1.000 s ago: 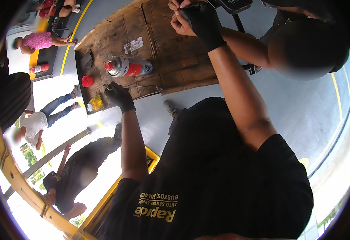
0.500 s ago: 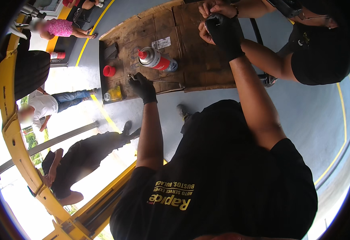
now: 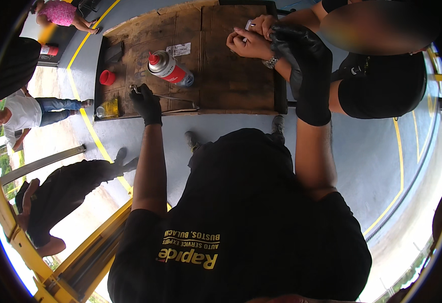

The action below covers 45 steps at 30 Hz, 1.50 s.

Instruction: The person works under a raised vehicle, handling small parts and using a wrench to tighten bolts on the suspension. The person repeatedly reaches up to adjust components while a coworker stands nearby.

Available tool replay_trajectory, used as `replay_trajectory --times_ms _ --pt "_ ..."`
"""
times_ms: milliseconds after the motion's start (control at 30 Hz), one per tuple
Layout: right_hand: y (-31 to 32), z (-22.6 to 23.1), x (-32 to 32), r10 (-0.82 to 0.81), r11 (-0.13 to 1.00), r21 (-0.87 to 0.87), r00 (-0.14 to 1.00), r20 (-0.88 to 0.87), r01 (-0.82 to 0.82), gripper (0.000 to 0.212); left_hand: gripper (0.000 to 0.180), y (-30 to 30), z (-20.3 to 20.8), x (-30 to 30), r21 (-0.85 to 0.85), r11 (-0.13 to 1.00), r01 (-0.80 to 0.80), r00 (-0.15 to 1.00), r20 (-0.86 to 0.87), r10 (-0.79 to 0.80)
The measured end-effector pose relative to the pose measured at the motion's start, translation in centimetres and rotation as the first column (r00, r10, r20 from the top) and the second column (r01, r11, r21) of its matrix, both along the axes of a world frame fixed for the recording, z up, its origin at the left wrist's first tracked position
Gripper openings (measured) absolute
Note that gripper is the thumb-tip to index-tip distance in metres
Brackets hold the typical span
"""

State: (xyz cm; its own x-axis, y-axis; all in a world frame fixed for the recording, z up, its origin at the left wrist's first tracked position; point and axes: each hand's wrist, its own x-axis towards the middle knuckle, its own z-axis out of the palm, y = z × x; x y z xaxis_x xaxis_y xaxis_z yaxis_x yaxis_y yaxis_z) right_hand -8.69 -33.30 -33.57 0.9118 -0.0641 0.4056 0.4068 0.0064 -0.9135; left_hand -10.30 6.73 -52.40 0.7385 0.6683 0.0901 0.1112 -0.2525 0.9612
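Observation:
My left hand (image 3: pixel 146 105), in a black glove, is closed around a slim metal tool over the front left of a cardboard-covered table (image 3: pixel 231 86). The shiny curved end of the metal tool (image 3: pixel 134 89) pokes out past the fingers, and a thin rod runs right from the hand. My right hand (image 3: pixel 301 55), also gloved in black, is raised at the table's right end with its fingers curled in. What it holds, if anything, is hidden. Beside it, a co-worker's bare hands (image 3: pixel 253 43) hold a small pale item. A red and white spray can (image 3: pixel 173 71) stands between my hands.
A red cap (image 3: pixel 107 77), a yellow packet (image 3: pixel 111 107) and a dark flat piece (image 3: pixel 114 52) lie at the table's left end. A white label (image 3: pixel 179 49) is on the cardboard. The co-worker (image 3: pixel 382 83) stands close on the right. Yellow metal beams (image 3: pixel 74 267) rise at lower left.
The view has shifted, so the table sits further left. My right hand has come away from the co-worker's hands and lifted nearer to me. My left hand keeps its grip on the metal tool.

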Motion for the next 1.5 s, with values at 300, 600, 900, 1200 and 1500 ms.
replay_trajectory --times_ms 300,600,900,1200,1500 --pt "-0.2 4.8 -2.7 0.005 0.810 -0.433 0.734 0.679 0.395 0.025 0.026 1.9 -1.7 0.2 0.103 0.994 0.039 0.997 -0.065 -0.033" --pt "0.9 6.0 -3.3 -0.073 0.839 -0.348 0.720 0.690 0.419 0.030 0.009 5.4 -6.4 1.0 0.520 0.844 0.136 0.988 -0.134 -0.076" --pt "-1.6 4.8 -1.3 0.076 0.804 -0.395 0.581 0.810 0.445 0.020 0.009 5.6 -6.7 1.2 0.470 0.873 0.129 0.987 -0.144 -0.068" --pt "0.1 5.0 -1.7 0.038 0.981 -0.159 0.706 0.707 0.106 0.020 0.037 1.6 -1.3 1.9 0.179 0.983 0.050 0.932 -0.363 0.019" --pt "1.9 6.8 -4.4 -0.025 0.962 0.268 0.969 0.246 -0.043 0.028 0.058 3.7 -4.9 2.8 0.595 0.801 0.061 0.951 -0.278 0.134"
